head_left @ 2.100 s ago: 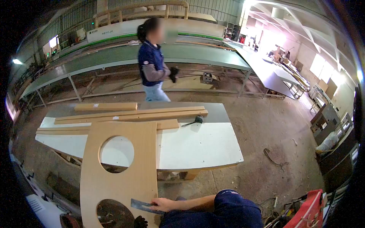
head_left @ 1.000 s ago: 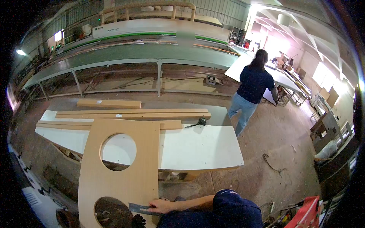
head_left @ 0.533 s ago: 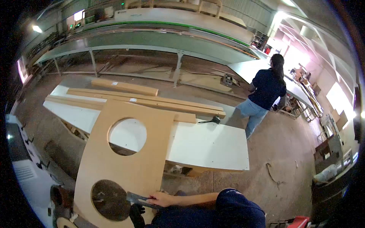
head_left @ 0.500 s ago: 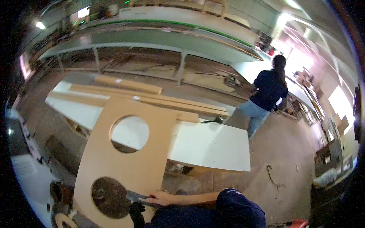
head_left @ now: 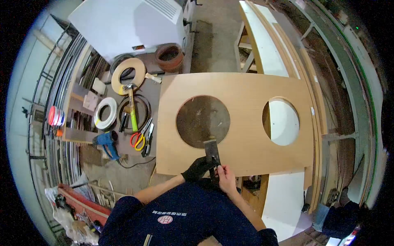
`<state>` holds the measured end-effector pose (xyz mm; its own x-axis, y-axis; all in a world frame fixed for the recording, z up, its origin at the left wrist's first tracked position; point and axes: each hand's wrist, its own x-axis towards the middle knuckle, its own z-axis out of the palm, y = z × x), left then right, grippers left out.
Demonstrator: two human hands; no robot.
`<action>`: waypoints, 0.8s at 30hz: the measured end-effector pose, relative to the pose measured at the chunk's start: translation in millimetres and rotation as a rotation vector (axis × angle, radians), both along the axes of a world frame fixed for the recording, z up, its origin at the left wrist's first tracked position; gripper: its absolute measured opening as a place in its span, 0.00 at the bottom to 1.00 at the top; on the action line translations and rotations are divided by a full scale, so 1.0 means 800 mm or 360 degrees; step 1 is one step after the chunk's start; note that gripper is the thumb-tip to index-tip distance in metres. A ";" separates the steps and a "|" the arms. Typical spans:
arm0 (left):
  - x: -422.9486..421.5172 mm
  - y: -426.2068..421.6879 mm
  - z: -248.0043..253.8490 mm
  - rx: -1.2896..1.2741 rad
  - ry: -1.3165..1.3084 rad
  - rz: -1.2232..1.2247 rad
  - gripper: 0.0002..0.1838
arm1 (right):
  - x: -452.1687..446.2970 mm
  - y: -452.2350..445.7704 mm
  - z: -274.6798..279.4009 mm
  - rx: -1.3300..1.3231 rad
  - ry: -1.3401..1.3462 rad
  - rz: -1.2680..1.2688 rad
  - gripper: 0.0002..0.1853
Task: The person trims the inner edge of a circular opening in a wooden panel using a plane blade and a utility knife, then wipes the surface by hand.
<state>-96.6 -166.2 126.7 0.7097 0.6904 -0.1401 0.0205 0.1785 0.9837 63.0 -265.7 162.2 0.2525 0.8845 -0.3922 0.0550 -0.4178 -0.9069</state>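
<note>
A wooden panel (head_left: 246,88) with two large round holes lies in front of me. Near its front edge, my bare right hand (head_left: 226,178) grips the lower part of a flat dark metal strip (head_left: 212,151). My left hand (head_left: 198,169), in a black glove, is beside the strip on its left, its fingers closed against it. The strip's upper end reaches the rim of the left hole. Part of the strip is hidden by my fingers.
Left of the panel, a surface (head_left: 164,82) bears tape rolls (head_left: 106,114), a hammer (head_left: 132,108), scissors (head_left: 140,137), a knife (head_left: 148,141) and a blue heat gun (head_left: 107,143). A white machine (head_left: 135,24) stands beyond. Boards (head_left: 283,45) lie right; a person (head_left: 338,217) is lower right.
My view has swung left, bringing the tools and white machine into sight. Both hands and the strip now show near the panel's front edge, with the gloved hand at the strip.
</note>
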 end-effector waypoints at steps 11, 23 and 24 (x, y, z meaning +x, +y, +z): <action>0.018 0.061 0.035 -0.0910 -0.0085 0.0901 0.18 | 0.123 0.054 -0.049 -0.0147 0.0145 -0.0081 0.13; -0.014 0.107 -0.065 -0.1455 -0.0201 0.1091 0.18 | 0.242 0.241 -0.040 -0.0016 -0.0853 0.0187 0.12; -0.012 0.124 -0.064 -0.1621 -0.0292 0.1086 0.17 | 0.247 0.257 -0.040 0.0046 -0.0936 0.0213 0.11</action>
